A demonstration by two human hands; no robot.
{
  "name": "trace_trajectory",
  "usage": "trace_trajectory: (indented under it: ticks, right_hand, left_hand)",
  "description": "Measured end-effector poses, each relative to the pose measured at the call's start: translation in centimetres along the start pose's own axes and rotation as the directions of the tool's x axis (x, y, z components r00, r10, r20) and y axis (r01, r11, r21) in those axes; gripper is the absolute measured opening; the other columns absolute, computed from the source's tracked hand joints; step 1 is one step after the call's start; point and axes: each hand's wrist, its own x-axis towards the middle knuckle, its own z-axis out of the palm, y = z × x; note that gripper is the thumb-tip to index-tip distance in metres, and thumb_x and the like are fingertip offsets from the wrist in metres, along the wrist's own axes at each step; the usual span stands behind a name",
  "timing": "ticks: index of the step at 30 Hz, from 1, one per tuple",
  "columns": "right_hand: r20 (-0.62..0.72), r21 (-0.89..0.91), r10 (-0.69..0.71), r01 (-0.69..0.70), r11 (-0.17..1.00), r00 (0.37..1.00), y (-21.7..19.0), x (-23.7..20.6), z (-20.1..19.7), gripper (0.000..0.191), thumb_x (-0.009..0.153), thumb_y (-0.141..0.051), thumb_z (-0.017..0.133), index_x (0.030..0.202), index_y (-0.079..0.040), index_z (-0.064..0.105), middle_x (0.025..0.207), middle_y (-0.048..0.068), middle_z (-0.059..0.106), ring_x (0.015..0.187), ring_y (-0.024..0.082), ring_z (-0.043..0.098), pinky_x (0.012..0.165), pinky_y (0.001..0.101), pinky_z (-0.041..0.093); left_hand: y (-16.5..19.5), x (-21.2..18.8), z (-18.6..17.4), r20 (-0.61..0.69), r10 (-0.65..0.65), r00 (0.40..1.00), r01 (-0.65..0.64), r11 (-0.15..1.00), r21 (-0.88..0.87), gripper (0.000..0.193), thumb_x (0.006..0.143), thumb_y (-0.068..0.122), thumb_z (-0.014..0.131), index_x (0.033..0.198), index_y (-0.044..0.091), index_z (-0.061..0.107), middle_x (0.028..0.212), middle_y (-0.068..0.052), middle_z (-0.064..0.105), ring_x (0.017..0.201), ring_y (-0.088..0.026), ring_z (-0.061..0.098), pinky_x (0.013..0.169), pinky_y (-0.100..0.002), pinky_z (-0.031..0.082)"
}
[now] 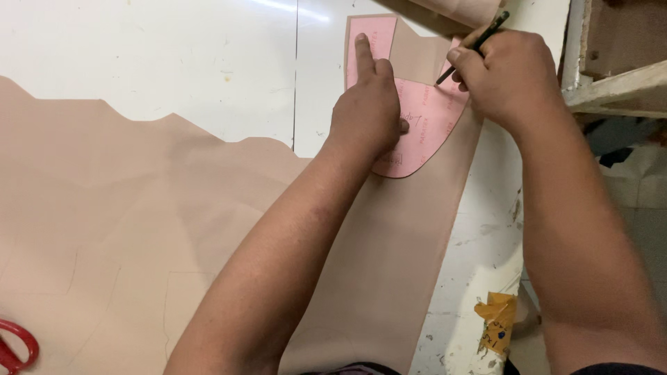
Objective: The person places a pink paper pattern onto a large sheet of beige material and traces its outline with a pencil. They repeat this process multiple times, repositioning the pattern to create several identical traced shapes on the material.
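Observation:
A pink paper pattern piece [429, 125] lies on a large beige sheet of material [104, 222] spread over a white table [174, 55]. My left hand [368, 104] presses flat on the pattern, index finger stretched along its upper left arm. My right hand [507, 73] grips a dark pencil [479, 43] whose tip touches the pattern's upper right edge. The right part of the pattern is hidden under my right hand.
Red scissor handles [15, 346] show at the bottom left corner. A crumpled yellow tape scrap [497, 323] sticks near the table's right edge. A wooden frame [611, 83] stands beyond that edge at the upper right. The beige sheet's cut edge runs jagged across the left.

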Motion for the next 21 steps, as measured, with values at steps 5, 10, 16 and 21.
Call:
trace_trajectory:
  ticks: [5, 10, 16, 21]
  right_hand:
    - [-0.057, -0.012, -0.076, 0.076, 0.997, 0.995, 2.2, 1.3, 0.8, 0.031, 0.109, -0.03, 0.069, 0.098, -0.002, 0.077, 0.084, 0.014, 0.073, 0.074, 0.028, 0.072, 0.071, 0.0405, 0.055]
    - [-0.218, -0.131, -0.303, 0.28, 0.951, 0.928, 3.8, 3.0, 0.9, 0.022, 0.104, -0.016, 0.066, 0.098, 0.004, 0.075, 0.085, 0.017, 0.072, 0.075, 0.032, 0.07, 0.07, 0.0421, 0.055]
    - [-0.252, 0.043, -0.202, 0.22, 0.975, 0.946, 3.1, 3.2, 0.7, 0.02, 0.105, -0.015, 0.068, 0.104, 0.004, 0.073, 0.085, 0.016, 0.074, 0.072, 0.028, 0.072, 0.068, 0.04, 0.056]
    - [-0.243, 0.362, -0.075, 0.162, 0.918, 0.967, 2.3, 2.6, 0.4, 0.014, 0.104, -0.007, 0.06, 0.104, 0.005, 0.069, 0.088, 0.011, 0.072, 0.077, 0.018, 0.073, 0.071, 0.0286, 0.06]
  left_hand:
    - [0.3, -0.1, 0.0, 0.09, -0.01, 0.996, 0.003, 0.997, 0.076, 0.081, 0.074, 0.028, 0.087, 0.141, 0.018, 0.044, 0.162, -0.033, 0.001, 0.091, -0.038, 0.072, 0.07, -0.04, 0.06]
    - [0.6, -0.5, 0.9, 0.089, 0.093, 0.992, -0.113, 0.96, 0.255, 0.054, 0.094, 0.028, 0.065, 0.141, 0.051, 0.052, 0.166, -0.021, 0.006, 0.076, -0.024, 0.071, 0.064, -0.035, 0.06]
    - [0.6, -0.4, 1.5, 0.081, 0.13, 0.988, -0.148, 0.941, 0.305, 0.045, 0.101, 0.031, 0.054, 0.14, 0.055, 0.052, 0.167, -0.015, 0.012, 0.069, -0.02, 0.069, 0.06, -0.032, 0.059]
    - [0.8, 0.0, 1.4, 0.099, 0.128, 0.987, -0.154, 0.932, 0.328, 0.048, 0.1, 0.028, 0.053, 0.14, 0.055, 0.052, 0.167, -0.016, 0.013, 0.069, -0.021, 0.069, 0.059, -0.032, 0.059]
